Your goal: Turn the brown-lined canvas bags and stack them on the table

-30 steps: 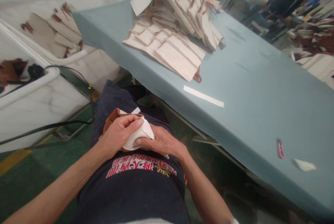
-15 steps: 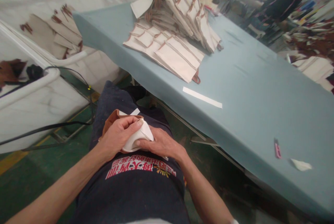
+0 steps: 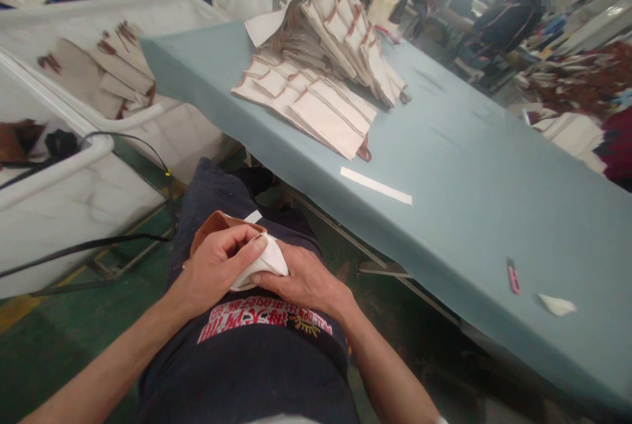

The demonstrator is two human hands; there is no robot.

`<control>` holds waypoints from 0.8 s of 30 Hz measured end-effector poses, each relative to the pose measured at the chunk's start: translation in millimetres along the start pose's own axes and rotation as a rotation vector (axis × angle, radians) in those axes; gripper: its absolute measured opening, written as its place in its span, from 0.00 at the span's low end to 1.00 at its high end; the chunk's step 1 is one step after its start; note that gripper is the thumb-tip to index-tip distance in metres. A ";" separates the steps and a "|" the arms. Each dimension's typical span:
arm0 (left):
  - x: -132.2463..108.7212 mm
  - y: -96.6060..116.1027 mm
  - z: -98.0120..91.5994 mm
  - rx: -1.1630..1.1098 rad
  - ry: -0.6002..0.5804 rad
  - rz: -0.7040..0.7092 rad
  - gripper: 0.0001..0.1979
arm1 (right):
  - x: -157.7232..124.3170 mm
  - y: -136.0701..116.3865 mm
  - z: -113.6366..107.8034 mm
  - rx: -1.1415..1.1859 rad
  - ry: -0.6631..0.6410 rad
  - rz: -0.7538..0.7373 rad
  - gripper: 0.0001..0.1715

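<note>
A piece of white fabric with a brown part (image 3: 268, 261) is bunched between my hands, close to the front of my dark apron (image 3: 241, 365). My left hand (image 3: 217, 259) pinches its upper edge between thumb and fingers. From the other side my right hand (image 3: 299, 272) grips it, thumb on top and the other fingers hidden beneath. Brown material and a short white strip (image 3: 253, 216) stick out beyond my left hand. Much of the piece is covered by my fingers.
On the blue-grey table (image 3: 459, 213) lie stacked cream fabric pieces with brown trim (image 3: 316, 105), a white strip (image 3: 376, 185), pink thread snips (image 3: 513, 276) and a fabric scrap (image 3: 557, 305). White bins (image 3: 162, 9) with fabric stand left, near a black cable (image 3: 123, 238). Another person (image 3: 508, 22) is farther back.
The view has shifted slightly, so the table items appear a little further left. Both hands keep hold of the fabric piece; my left thumb and fingers have moved slightly.
</note>
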State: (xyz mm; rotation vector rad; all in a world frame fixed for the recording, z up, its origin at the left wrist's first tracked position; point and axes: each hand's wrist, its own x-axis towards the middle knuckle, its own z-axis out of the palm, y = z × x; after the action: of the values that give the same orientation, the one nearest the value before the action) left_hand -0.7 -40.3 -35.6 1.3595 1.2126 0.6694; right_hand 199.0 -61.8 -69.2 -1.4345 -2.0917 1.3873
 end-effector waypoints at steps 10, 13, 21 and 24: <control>-23.5 3.5 7.3 0.243 0.020 0.180 0.22 | -28.8 -8.6 13.5 -0.020 0.093 -0.048 0.13; -24.5 2.1 5.9 0.257 0.015 0.193 0.23 | -32.8 -13.5 9.7 -0.061 0.091 -0.056 0.14; -15.5 -38.2 7.5 0.254 0.141 0.124 0.28 | -28.3 -12.8 10.9 -0.186 0.050 -0.025 0.19; -16.1 -62.7 10.0 0.336 0.185 0.107 0.32 | -27.9 -8.7 23.1 -0.178 0.052 -0.013 0.19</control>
State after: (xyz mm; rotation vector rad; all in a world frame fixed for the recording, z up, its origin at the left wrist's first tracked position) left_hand -13.8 -69.3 -92.9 1.6785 1.4560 0.6998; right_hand 192.4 -98.3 -66.0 -1.5028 -2.2346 1.1703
